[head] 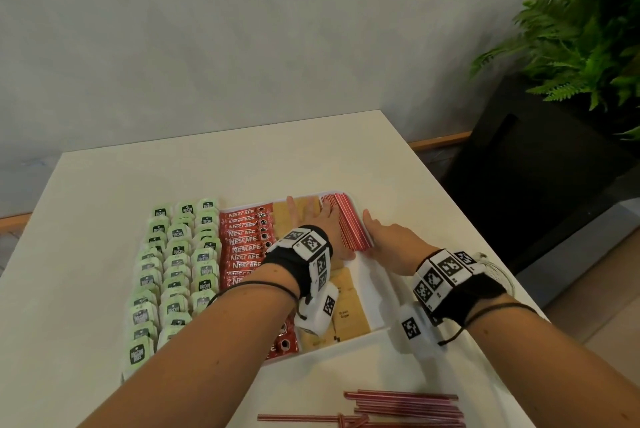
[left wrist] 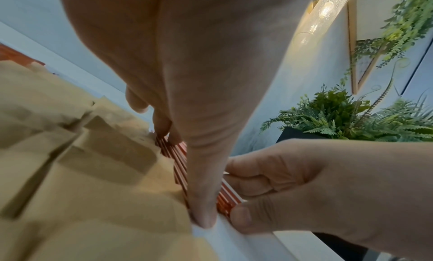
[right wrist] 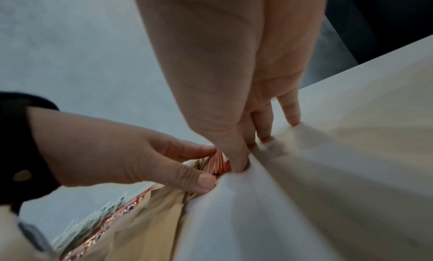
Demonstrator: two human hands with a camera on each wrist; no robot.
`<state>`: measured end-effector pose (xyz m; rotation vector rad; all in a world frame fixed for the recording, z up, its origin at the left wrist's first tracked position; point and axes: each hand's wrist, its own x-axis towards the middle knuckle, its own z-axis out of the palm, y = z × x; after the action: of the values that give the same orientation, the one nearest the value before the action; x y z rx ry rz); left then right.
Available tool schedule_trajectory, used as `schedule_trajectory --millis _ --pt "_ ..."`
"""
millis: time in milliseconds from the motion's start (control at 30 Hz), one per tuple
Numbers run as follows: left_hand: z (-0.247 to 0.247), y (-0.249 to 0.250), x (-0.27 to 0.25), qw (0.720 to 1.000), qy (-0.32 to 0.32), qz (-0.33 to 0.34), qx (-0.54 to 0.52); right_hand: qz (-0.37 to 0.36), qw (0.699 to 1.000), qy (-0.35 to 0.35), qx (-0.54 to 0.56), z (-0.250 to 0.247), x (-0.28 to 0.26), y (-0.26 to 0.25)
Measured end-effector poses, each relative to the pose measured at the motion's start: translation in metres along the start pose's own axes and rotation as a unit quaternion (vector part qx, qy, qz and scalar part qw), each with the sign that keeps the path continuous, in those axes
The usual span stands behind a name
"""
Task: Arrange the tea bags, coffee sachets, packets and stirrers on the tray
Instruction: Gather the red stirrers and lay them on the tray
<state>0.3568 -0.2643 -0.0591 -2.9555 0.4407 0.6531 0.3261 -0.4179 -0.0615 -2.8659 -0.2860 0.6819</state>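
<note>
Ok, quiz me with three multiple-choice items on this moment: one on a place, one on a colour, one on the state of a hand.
1. Where do the loose stirrers lie?
A. on the table in front of the tray
B. on top of the tea bags
C. in the plant pot

2. What colour are the tea bags?
A. blue
B. green
C. yellow

3. How are the fingers of the left hand?
A. curled in an empty fist
B. wrapped round a cup
C. straight, resting beside the stirrers in the tray

Answers: 1 A, they sit on the table, nearer the person than the tray. 2 B, the head view shows pale green packets. 3 C, the head view shows them stretched out flat.
</note>
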Motion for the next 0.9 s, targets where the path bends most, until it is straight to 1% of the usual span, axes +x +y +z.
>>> schedule_trajectory --millis 100,167,300,367,467,633,733,800,900 --pt "0.000 0.000 -0.003 1.000 0.007 0.001 0.004 0.012 0.999 0.032 -0.022 0.004 0.005 -0.001" --pt "-0.003 0.002 -0.007 1.000 0.014 0.005 0.006 0.015 0.999 0.041 -0.014 0.006 0.006 -0.001" --pt "-0.014 0.004 -0.029 0.999 0.020 0.028 0.014 0.035 0.996 0.017 0.083 0.006 -0.004 0.002" --pt "-0.019 0.005 -0.048 0.999 0.025 0.039 0.019 0.036 0.995 0.013 0.094 0.007 -0.023 0.002" --pt "-0.023 0.006 -0.081 0.998 0.030 0.055 0.031 0.001 0.997 0.027 0.079 0.014 -0.061 -0.003" --pt "-0.014 0.011 -0.142 0.990 0.073 0.114 -0.040 -0.052 0.994 0.071 0.069 0.039 -0.113 -0.010" --pt "0.010 0.012 -0.179 0.985 0.054 0.148 -0.067 -0.063 0.992 0.062 0.085 0.055 -0.142 -0.012" --pt "0.030 0.012 -0.199 0.988 0.035 0.143 -0.047 -0.059 0.994 0.050 0.075 0.065 -0.159 -0.009" --pt "0.057 0.017 -0.219 0.997 0.006 0.079 0.006 -0.050 0.997 0.047 0.023 0.075 -0.178 -0.007"
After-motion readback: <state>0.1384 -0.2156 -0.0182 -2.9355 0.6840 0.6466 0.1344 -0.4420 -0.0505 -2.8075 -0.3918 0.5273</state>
